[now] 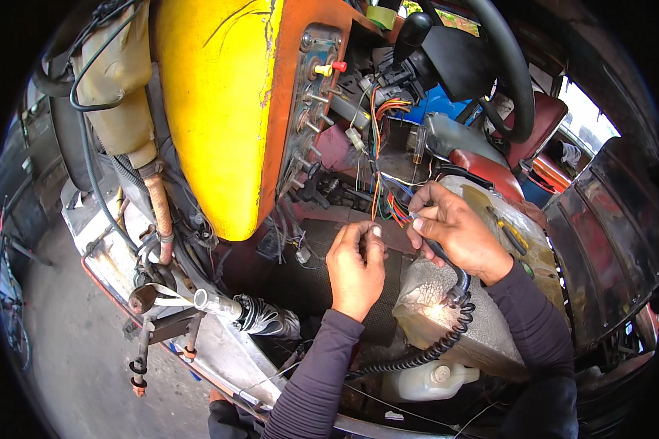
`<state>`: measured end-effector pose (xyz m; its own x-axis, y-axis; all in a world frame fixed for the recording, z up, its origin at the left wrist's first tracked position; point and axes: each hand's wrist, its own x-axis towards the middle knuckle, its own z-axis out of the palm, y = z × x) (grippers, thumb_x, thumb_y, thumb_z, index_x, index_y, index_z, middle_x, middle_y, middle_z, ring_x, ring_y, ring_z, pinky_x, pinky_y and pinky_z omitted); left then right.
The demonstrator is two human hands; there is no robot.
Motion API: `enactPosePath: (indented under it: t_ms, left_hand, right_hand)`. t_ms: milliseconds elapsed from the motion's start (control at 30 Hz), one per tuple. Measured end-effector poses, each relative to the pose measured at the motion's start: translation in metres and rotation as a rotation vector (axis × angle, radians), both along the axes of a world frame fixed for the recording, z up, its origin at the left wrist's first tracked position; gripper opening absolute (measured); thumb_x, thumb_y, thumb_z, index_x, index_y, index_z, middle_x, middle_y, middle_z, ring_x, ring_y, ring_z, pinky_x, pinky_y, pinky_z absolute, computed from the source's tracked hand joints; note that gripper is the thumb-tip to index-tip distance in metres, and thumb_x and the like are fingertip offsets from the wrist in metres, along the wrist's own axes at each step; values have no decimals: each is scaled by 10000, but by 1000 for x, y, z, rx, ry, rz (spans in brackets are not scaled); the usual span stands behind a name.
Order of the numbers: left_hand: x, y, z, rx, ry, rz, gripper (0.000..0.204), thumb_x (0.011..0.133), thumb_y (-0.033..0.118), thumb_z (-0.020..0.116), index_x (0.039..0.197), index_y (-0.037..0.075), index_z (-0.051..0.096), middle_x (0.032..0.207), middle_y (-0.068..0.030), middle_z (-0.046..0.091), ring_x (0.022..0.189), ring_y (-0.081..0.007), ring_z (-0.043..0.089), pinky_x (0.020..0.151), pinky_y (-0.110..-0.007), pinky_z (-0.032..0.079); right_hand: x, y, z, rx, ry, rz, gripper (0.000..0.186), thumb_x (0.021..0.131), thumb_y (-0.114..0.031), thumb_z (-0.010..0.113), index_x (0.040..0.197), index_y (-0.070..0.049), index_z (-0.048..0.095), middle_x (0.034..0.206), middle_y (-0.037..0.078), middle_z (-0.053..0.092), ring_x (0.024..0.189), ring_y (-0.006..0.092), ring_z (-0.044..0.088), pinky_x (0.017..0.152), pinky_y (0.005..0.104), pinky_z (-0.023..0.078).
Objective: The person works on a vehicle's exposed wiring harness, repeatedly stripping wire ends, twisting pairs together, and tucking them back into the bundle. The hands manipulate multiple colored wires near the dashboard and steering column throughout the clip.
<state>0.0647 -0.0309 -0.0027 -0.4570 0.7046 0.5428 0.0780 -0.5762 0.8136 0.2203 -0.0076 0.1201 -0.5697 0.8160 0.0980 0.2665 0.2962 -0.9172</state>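
Observation:
My left hand [356, 269] is closed, thumb against the fingers, at the lower end of a thin orange wire [375, 199]. To its right, my right hand [454, 228] pinches close beside a bundle of coloured wires [398, 210]; what lies between those fingertips is too small to make out. A black handle-like piece [458, 275] runs out from under the right palm, joined to a black coiled cord [447, 338]. A bright spot of light shows beside it, on a silvery textured cover [423, 293]. The wires hang down from the steering column [403, 80].
A yellow and orange panel [216, 110] with a row of switches [315, 110] stands left of the wires. Above right is a black steering wheel [516, 66]. Yellow-handled pliers [511, 233] lie beyond my right hand. A whitish plastic jug [428, 380] sits below.

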Motion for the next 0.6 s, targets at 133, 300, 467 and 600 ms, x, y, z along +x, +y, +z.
enactPosePath:
  t_ms: [133, 300, 467, 600]
  left_hand:
    - [-3, 3, -4, -9, 72, 36, 151, 1045, 77, 633, 1049, -71, 666, 927, -110, 672, 738, -154, 722, 649, -309, 612]
    - [-3, 9, -10, 41, 165, 100, 161, 1050, 84, 631, 1048, -74, 664, 946, -118, 663, 742, -158, 726, 662, -309, 626]
    - [-9, 6, -9, 57, 259, 205, 132, 1023, 76, 658, 1026, -54, 677, 878, -134, 663, 688, -183, 704, 628, -329, 570]
    - [-7, 4, -5, 90, 289, 252, 119, 997, 71, 668, 1011, -46, 684, 861, -163, 669, 706, -262, 696, 659, -376, 541]
  right_hand:
    - [2, -1, 7, 81, -81, -34, 229, 1053, -30, 517, 1272, -40, 450, 842, 64, 658, 569, 81, 539, 425, 236, 422]
    - [-2, -9, 56, 124, -340, 21, 364, 1044, -52, 520, 1393, -27, 418, 860, 75, 682, 572, 80, 549, 463, 221, 427]
    - [-25, -11, 90, 221, -653, 83, 361, 1049, -85, 505, 1390, -12, 415, 821, 30, 668, 570, 77, 552, 470, 244, 446]
    - [-45, -14, 99, 244, -846, 99, 352, 1043, -104, 511, 1376, -25, 432, 785, 16, 657, 569, 82, 562, 472, 246, 454]
